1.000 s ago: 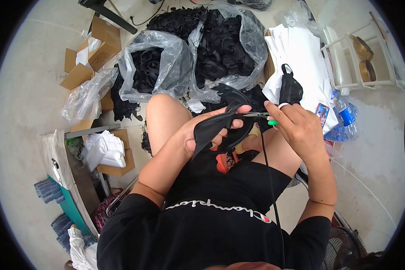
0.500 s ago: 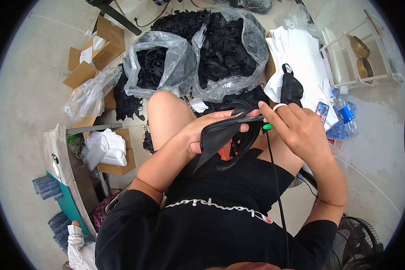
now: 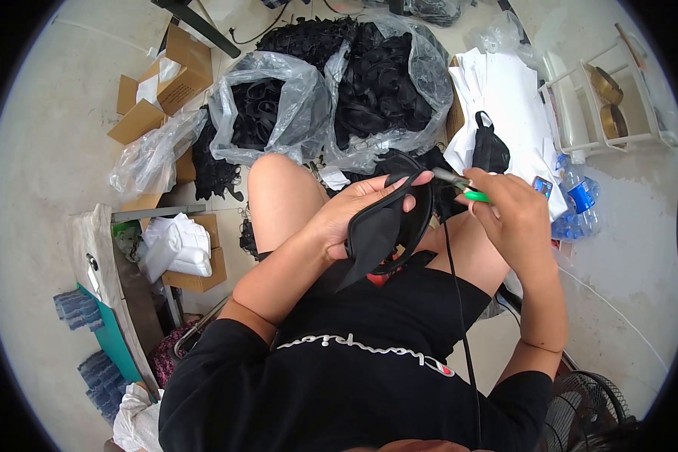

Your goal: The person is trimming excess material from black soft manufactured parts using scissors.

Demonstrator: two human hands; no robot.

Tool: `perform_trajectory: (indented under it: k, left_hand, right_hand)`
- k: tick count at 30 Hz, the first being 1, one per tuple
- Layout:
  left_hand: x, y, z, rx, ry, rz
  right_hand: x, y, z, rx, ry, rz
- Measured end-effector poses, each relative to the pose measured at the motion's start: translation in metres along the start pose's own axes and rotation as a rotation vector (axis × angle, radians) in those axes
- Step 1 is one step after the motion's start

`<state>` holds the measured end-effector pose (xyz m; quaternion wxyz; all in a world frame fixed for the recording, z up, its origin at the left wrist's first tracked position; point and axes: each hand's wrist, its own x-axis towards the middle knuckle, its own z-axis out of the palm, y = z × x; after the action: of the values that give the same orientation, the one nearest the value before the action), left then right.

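My left hand [image 3: 354,213] grips a black padded fabric piece [image 3: 377,233], curved and shaped like a cup, above my lap. Its thumb is partly hidden beneath the piece, and a pointed flap hangs below. In my right hand [image 3: 508,211] are small green-handled scissors [image 3: 476,196]. Their grey metal blades point left at the upper edge of the fabric, a short gap from my left fingertips. Whether the blades touch a thread cannot be made out.
Clear plastic bags [image 3: 297,68] full of black fabric pieces stand ahead. White sheets [image 3: 505,98] lie at right with a black pouch-like piece [image 3: 491,148] and a phone [image 3: 542,186] on top. Bottles [image 3: 580,197], a white rack [image 3: 580,90], cardboard boxes [image 3: 184,68] and a fan [image 3: 587,407] stand around.
My right hand has moved a little away to the right with the scissors, whose blades now show clear of the fabric. The black piece has tilted and shifted slightly right in my left hand.
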<state>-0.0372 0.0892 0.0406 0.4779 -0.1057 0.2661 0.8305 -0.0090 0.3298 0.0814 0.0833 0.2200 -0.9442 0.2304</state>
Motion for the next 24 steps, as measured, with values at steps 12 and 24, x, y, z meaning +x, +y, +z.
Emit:
perform_trajectory:
  k: [12, 24]
  left_hand:
    - [0.031, -0.019, -0.013, 0.400, 0.335, 0.473]
    - [0.048, 0.015, -0.039, -0.194, 0.156, 0.599]
  right_hand:
    - [-0.003, -0.048, 0.061, 1.195, 0.264, 0.441]
    - [-0.036, -0.017, 0.058, 1.544, 0.411, 0.174]
